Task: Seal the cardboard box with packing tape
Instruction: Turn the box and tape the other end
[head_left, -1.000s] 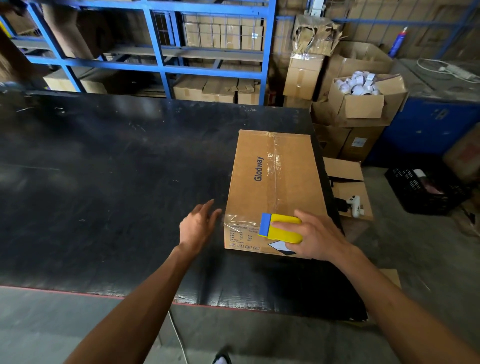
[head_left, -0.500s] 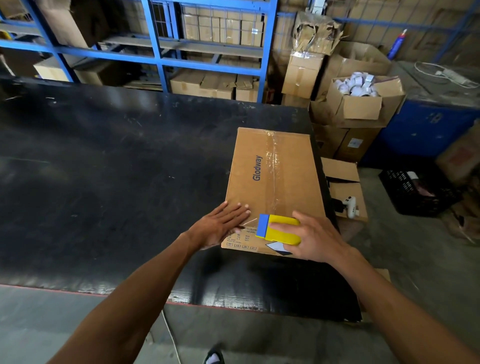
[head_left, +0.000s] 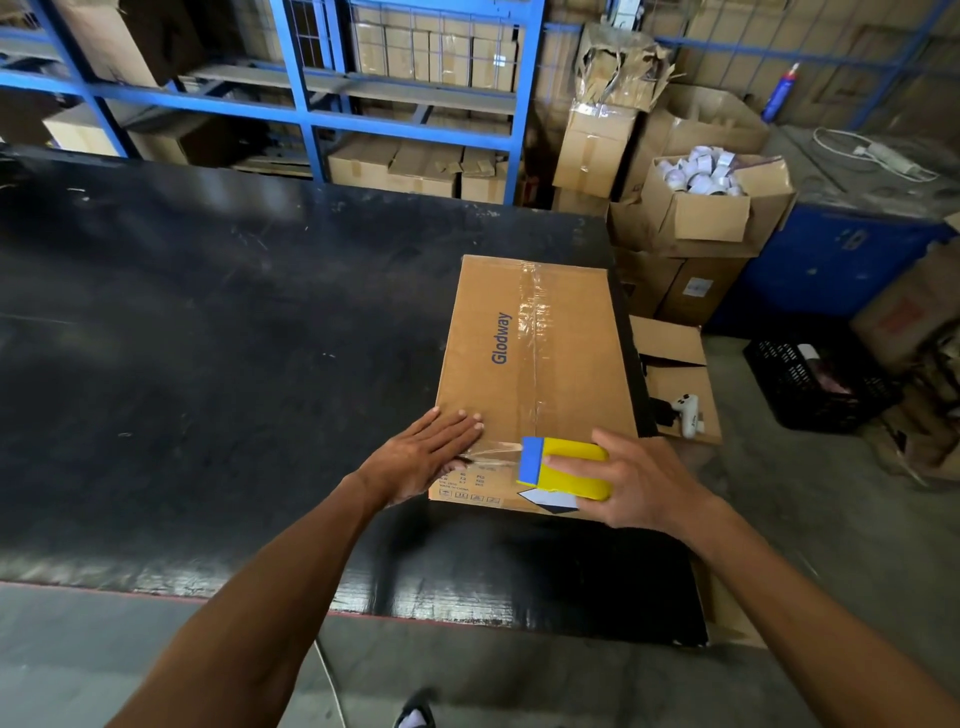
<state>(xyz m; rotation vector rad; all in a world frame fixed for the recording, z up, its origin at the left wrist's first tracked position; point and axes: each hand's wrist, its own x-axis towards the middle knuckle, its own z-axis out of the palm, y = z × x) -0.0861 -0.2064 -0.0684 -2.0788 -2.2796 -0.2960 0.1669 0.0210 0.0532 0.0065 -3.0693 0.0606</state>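
Note:
A flat cardboard box (head_left: 566, 364) printed "Glodway" lies on the black table (head_left: 208, 364) near its right edge. Clear tape runs along the box's centre seam. A second strip of clear tape (head_left: 493, 451) stretches across the near edge of the box. My left hand (head_left: 421, 457) lies flat on the near left corner, fingers straight, pressing the end of that strip. My right hand (head_left: 639, 483) grips a yellow and blue tape dispenser (head_left: 566, 465) at the near right of the box, on the strip's other end.
Blue metal shelving (head_left: 306, 104) with cartons stands behind the table. Stacked boxes, one open and full of white rolls (head_left: 698, 176), sit at the right. On the floor right of the table lie an open carton with a white scanner (head_left: 688, 413) and a black crate (head_left: 815, 384).
My left hand came from the table onto the box's near left corner and now presses the tape down flat. The dispenser in my right hand has shifted slightly right along the near edge.

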